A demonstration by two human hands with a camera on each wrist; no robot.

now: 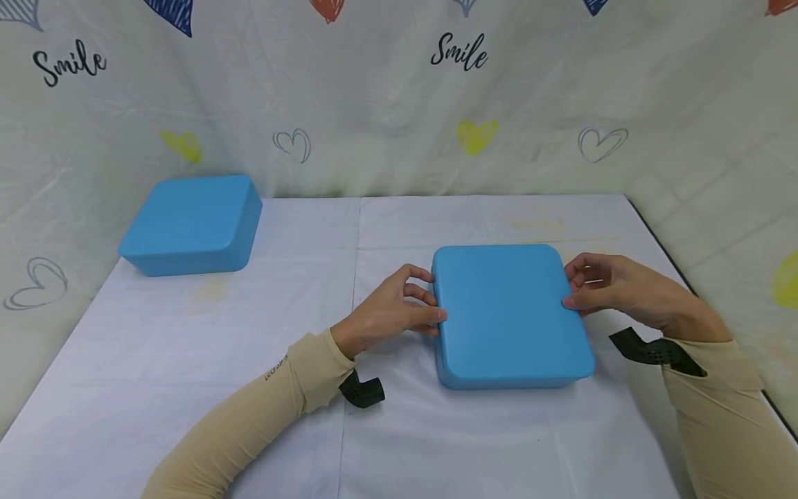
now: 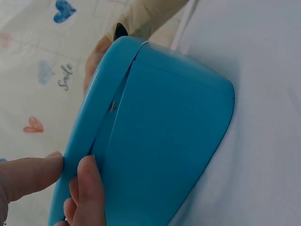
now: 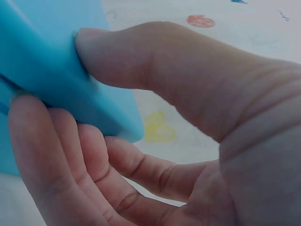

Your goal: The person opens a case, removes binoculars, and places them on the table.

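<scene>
A blue square box stands on the white-covered table right of the middle, its smooth lid [image 1: 511, 312] facing up. In the left wrist view a narrow dark gap shows between the lid's rim and the box body [image 2: 160, 136], with a small metallic spot in it. My left hand [image 1: 393, 305] pinches the lid's left edge, thumb on top and fingers under the rim. On the opposite edge my right hand [image 1: 623, 287] grips the lid likewise, thumb above and fingertips [image 3: 30, 122] beneath. What the box holds is hidden.
A second blue box [image 1: 193, 215], closed, lies at the table's far left corner. White cloth [image 1: 299, 430] covers the table. Behind hangs a pale curtain [image 1: 374, 90] printed with hearts and words. Dark straps [image 1: 363, 391] show at both wrists.
</scene>
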